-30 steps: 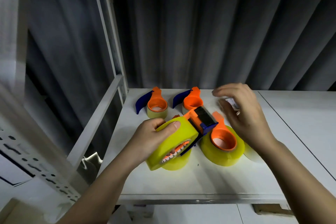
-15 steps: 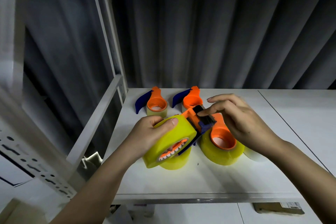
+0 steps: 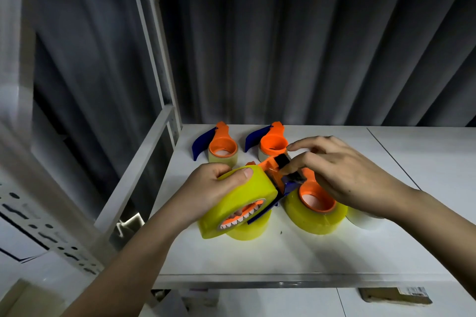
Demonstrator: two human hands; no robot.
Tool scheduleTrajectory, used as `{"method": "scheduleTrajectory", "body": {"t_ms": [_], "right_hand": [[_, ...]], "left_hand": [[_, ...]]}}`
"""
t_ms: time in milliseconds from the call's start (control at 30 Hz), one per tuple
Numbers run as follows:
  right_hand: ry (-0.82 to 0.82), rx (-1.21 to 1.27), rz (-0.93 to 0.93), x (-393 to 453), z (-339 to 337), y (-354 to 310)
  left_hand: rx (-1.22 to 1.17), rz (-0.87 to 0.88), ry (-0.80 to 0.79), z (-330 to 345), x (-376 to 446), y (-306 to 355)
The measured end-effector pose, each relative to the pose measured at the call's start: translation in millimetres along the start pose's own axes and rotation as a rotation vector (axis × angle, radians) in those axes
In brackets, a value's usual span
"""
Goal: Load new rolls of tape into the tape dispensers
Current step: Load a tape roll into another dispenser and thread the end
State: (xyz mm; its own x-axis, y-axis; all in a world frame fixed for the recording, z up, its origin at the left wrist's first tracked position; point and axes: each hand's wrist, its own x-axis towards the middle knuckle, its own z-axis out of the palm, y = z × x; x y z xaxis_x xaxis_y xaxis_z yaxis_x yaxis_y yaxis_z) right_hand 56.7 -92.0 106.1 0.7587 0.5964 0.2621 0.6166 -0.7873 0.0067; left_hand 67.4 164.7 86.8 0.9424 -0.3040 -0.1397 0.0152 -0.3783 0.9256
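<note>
One yellow tape roll, orange dispenser

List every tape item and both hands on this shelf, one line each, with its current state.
Held dispenser: loaded with yellow roll, lifted, tilted.
Left hand: grips the held roll.
Right hand: pinches the dispenser's black flap.
Front right dispenser: loaded, lying flat.
Back left dispenser: nearly spent roll, flat.
Back right dispenser: nearly spent roll, flat.
Yellow roll beneath: flat.

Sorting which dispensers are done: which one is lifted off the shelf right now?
The dispenser with the big yellow roll, gripped by the left hand. The other three stand on the shelf.
</note>
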Motion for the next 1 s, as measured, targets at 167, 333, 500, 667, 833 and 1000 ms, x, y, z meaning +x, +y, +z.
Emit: {"method": "scheduleTrajectory", "body": {"t_ms": [167,333,500,667,833,1000], "right_hand": [[0.003,-0.041,-0.070,1,0,3],[0.079,0.244,-0.036,2,3,12],[0.163,0.543,-0.013,3,4,8],[0.193,0.737,-0.025,3,11,4],[0.257,1.033,0.044,7,16,-3],[0.451,1.227,0.154,17,21,-10]], "left_hand": [[-0.009,-0.023,-0.049,-4,0,0],[-0.019,-0.027,-0.110,-14,-1,2],[-0.054,-0.025,-0.146,-19,-9,8],[-0.075,-0.011,-0.155,-25,-16,12],[-0.177,0.007,-0.135,-21,-27,17],[-0.179,-0.022,-0.153,-17,-26,19]]}}
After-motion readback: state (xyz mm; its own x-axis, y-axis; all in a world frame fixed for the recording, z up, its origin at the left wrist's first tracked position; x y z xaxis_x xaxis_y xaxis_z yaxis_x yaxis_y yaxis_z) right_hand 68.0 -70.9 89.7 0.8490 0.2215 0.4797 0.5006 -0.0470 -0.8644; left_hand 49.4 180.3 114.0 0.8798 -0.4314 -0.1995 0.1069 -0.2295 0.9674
